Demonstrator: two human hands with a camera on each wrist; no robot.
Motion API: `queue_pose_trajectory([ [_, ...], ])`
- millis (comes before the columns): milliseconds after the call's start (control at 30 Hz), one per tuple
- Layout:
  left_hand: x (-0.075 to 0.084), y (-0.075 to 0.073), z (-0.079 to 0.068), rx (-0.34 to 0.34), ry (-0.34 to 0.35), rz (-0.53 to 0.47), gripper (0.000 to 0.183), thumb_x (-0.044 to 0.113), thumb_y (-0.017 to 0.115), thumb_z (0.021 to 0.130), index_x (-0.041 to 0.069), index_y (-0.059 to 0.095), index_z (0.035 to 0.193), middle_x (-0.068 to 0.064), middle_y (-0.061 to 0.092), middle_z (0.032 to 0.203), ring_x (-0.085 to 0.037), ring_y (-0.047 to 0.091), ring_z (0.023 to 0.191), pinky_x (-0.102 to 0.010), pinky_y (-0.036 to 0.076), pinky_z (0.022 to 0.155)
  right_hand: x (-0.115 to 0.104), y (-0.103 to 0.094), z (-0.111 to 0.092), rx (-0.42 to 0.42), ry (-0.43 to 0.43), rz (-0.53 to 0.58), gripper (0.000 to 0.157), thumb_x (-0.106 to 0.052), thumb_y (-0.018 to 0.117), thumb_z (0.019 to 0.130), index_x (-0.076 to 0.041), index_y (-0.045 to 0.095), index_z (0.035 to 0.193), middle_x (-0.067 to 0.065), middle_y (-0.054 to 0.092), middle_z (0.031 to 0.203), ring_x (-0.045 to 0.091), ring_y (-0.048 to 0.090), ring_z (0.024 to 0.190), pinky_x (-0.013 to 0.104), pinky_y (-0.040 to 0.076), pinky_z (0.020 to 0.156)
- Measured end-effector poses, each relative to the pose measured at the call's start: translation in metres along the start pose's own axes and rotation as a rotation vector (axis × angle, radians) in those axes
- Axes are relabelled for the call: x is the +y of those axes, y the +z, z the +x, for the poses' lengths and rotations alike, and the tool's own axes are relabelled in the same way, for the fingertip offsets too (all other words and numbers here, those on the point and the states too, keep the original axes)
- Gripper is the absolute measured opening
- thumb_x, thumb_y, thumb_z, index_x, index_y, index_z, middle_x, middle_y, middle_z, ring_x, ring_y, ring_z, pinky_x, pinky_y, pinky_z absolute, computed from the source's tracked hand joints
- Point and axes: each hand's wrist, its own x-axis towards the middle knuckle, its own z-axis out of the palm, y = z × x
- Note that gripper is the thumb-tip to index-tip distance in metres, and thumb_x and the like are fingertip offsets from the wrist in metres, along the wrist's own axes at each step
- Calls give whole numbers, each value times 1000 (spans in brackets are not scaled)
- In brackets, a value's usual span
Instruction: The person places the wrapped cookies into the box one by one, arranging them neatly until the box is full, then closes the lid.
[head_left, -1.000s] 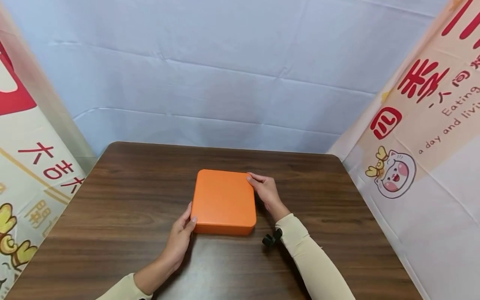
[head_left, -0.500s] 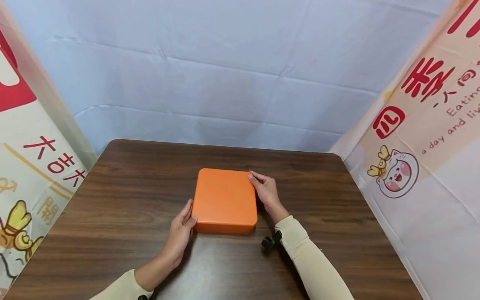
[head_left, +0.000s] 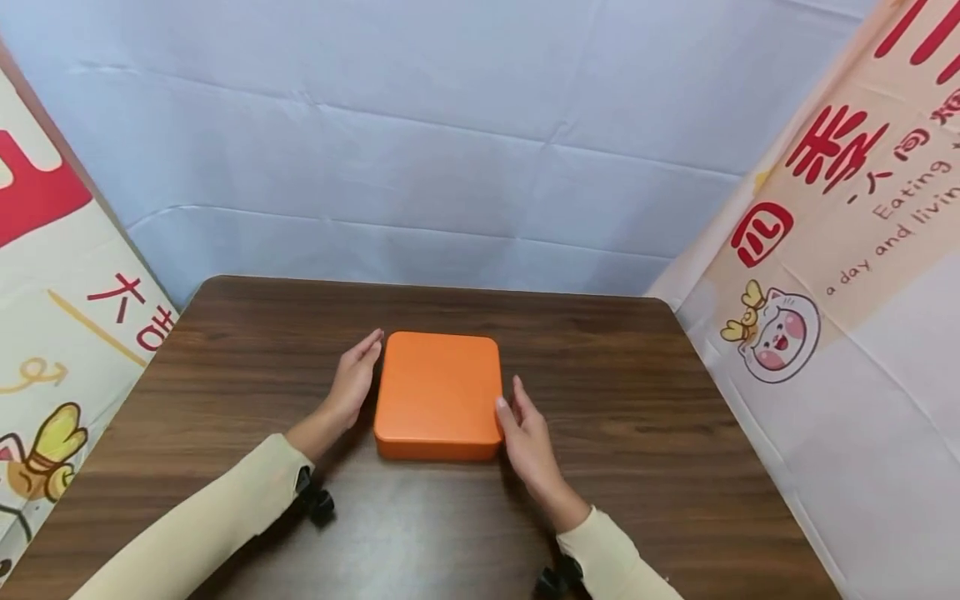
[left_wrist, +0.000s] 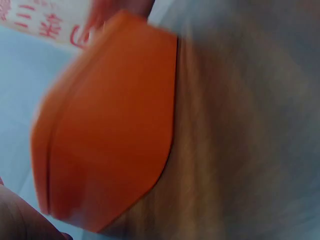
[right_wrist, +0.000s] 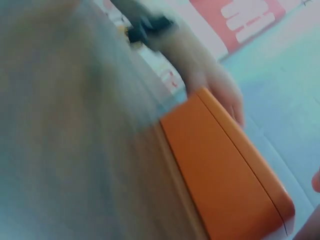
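Note:
A square orange box (head_left: 439, 392) with rounded corners lies on the dark wood table. A thin seam runs along its side just below the top, as the right wrist view shows on the box (right_wrist: 220, 165). My left hand (head_left: 354, 377) is beside the box's far left corner, fingers extended and a narrow gap from it. On the opposite side my right hand (head_left: 529, 437) has its thumb at the right edge near the front corner, the fingers stretched forward. In the left wrist view the box's side (left_wrist: 115, 125) fills the middle, somewhat blurred.
The wooden table (head_left: 615, 400) reaches back to a pale blue cloth backdrop (head_left: 420, 150). Printed banners with red lettering hang on the left (head_left: 45, 317) and right (head_left: 847, 275). Each wrist wears a small black device.
My left hand has let go of the front left corner and moved to the far left. My right hand has left the far right corner and come toward the front along the right side.

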Motion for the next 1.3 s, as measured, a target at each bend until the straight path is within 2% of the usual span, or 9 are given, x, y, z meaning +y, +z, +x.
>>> queue_pose_trajectory([
  [133,-3,2,22,-37,-32,49,49,28,41,112,6,40,155,-10,37,161,-26,30,150,-43,27,122,6,3,-23,-5,-15,-9,63,-24,49,109,5,23,158,20,19,165,31,19,152,46,22,120],
  [233,-2,5,29,-30,-73,51,47,29,45,110,9,47,152,-10,42,158,-26,37,146,-43,33,119,8,6,-32,-12,-23,-12,59,-21,48,110,8,25,156,22,22,164,32,19,152,49,19,120],
  [367,0,6,27,8,-99,34,45,28,44,111,8,50,151,-10,47,155,-25,43,142,-42,38,116,12,13,-33,-27,-42,-2,54,-16,45,110,9,27,155,21,25,163,29,20,152,46,17,122],
  [567,0,9,21,26,-84,25,45,26,40,112,8,48,152,-11,47,155,-26,45,141,-43,39,114,17,19,-33,-9,-51,13,52,-12,45,110,6,29,156,18,28,162,27,23,152,45,17,121],
  [667,0,10,22,-6,-78,54,47,28,38,112,9,44,154,-9,42,158,-25,39,145,-44,36,117,17,18,-33,9,-32,24,53,-15,45,110,4,29,157,17,29,163,29,23,152,48,18,121],
  [867,1,8,16,-81,-61,166,56,31,31,113,7,19,162,-4,15,169,-22,10,155,-44,13,125,14,17,-23,35,17,141,53,-15,41,110,0,25,159,15,23,165,27,18,153,49,14,124],
  [1000,-1,2,-4,-118,-5,244,57,27,27,114,7,6,163,-6,5,170,-24,3,155,-46,6,125,10,15,-2,17,-18,131,53,-18,38,112,-3,23,160,12,20,167,22,15,154,46,13,125],
  [1133,-7,0,-23,-155,116,386,55,24,24,114,4,7,163,-14,7,168,-33,9,154,-52,11,124,10,11,20,-19,-42,34,54,-21,37,113,-4,21,161,9,18,168,20,13,154,45,12,125],
  [1300,-12,5,-31,-140,234,497,55,22,26,114,-1,11,161,-19,16,166,-37,21,151,-55,19,122,14,10,33,-73,-84,-81,53,-14,36,112,-4,16,161,13,13,167,25,10,154,47,10,125],
])
